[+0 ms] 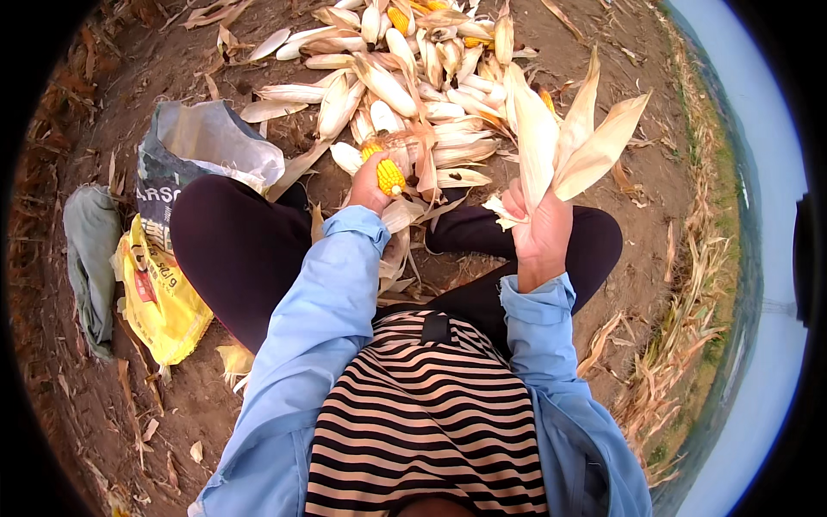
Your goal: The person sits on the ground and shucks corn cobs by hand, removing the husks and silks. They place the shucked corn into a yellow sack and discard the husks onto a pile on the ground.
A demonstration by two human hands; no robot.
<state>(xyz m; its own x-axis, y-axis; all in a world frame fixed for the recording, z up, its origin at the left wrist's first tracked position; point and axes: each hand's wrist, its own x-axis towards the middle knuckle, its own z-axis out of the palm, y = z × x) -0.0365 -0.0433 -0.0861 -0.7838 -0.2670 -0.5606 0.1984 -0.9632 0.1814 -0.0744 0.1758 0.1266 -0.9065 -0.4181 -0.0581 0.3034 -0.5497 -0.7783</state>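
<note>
My left hand (368,187) grips a bare yellow corn cob (390,177), its stem end pointing towards me. Over my right knee, my right hand (543,226) is closed around a bunch of dry corn husk (536,142) whose pale leaves fan upward. Between my legs lie loose husk leaves (397,249). Just beyond my hands a heap of corn ears (387,84) is spread on the soil, most of them still wrapped in dry husk. A few show yellow kernels, such as one ear (398,21) at the top of the heap.
By my left knee stands an open woven plastic sack (213,139) bearing print. Beside it lie a yellow printed bag (165,297) and a grey-green cloth (94,271). Dry stalks (678,336) line the right side, and husk scraps dot the brown soil (194,400).
</note>
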